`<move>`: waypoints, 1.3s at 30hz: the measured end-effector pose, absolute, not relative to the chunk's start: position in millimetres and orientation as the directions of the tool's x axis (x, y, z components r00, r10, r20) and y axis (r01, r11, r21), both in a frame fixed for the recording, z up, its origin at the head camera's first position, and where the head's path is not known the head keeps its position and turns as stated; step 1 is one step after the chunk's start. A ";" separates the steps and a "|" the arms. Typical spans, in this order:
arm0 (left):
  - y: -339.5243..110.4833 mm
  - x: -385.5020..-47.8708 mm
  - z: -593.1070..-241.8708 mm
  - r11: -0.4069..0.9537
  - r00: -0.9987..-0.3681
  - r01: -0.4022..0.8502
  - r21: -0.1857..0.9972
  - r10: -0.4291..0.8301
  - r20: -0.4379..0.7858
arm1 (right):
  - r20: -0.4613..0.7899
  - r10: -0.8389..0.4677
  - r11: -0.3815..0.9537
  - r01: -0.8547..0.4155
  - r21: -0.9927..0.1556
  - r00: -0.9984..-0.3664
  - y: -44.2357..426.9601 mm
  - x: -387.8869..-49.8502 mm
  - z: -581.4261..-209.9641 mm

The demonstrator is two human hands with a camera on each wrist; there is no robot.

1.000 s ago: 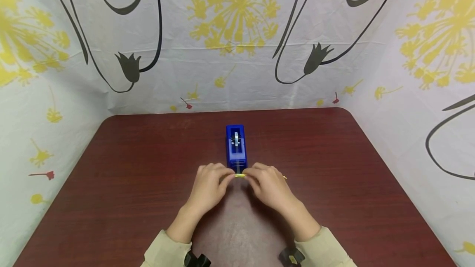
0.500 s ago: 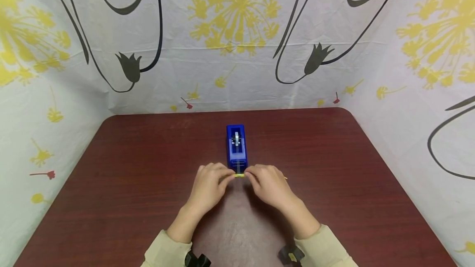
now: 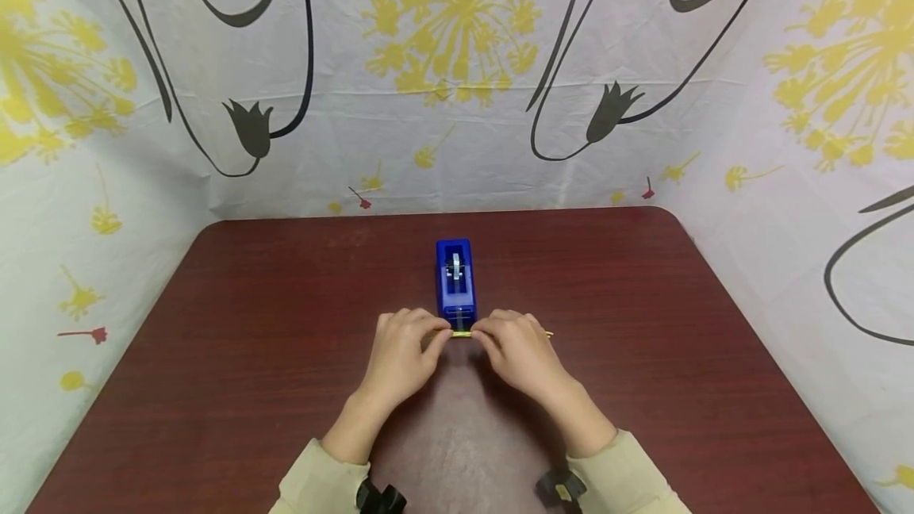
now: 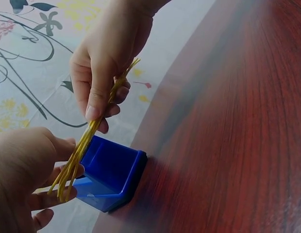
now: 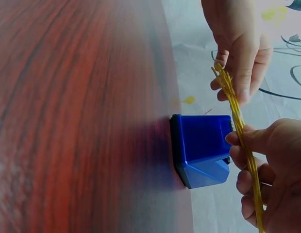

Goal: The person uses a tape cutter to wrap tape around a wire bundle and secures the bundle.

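Note:
In the head view, my left hand and right hand pinch a bundle of thin yellow strands between thumbs and fingers, one hand on each side. The bundle lies crosswise at the near end of a blue tape dispenser. A strip of clear tape runs from the roll towards the bundle; where it meets the strands is too small to tell. The left wrist view shows loose strand ends spreading past my left fingers. Seen from the right wrist, the strands run along my right fingers, close to the dispenser's cutter edge.
The dispenser stands on a dark red wooden table. Behind and at both sides hangs a white cloth printed with flowers. Dark wrist cameras sit by the sleeves.
Both hands have shifted very slightly away from me with the bundle, nearer the dispenser. The gap between the fingertips has widened a little. The dispenser stays in place.

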State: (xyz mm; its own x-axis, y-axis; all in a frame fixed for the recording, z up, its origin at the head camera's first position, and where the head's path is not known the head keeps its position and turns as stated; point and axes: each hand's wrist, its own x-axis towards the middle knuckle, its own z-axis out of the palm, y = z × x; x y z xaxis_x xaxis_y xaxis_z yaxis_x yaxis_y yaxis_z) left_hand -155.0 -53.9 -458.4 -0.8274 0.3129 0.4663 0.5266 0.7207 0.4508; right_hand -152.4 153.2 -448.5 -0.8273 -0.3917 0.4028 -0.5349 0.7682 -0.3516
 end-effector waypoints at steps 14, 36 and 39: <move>-53.0 -157.6 -462.5 0.743 -0.842 0.506 0.437 0.316 0.438 | 0.421 -0.415 0.751 -0.565 -0.342 -0.806 153.2 -152.4 -450.7; -54.0 -157.9 -462.1 0.721 -0.861 0.485 0.495 0.294 0.416 | 0.400 -0.389 0.758 -0.535 -0.373 -0.830 152.0 -152.3 -450.4; -53.8 -157.8 -461.5 0.721 -0.869 0.475 0.505 0.293 0.399 | 0.403 -0.391 0.750 -0.540 -0.381 -0.827 152.2 -153.0 -450.4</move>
State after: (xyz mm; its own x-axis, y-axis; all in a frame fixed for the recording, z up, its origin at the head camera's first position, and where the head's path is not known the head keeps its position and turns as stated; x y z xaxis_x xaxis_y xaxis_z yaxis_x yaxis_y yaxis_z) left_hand -157.8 -53.8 -461.5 -0.8688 0.2934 0.3988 0.4751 0.7206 0.5049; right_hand -153.0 152.2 -450.4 -0.8273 -0.3915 0.4028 -0.5404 0.7504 -0.3805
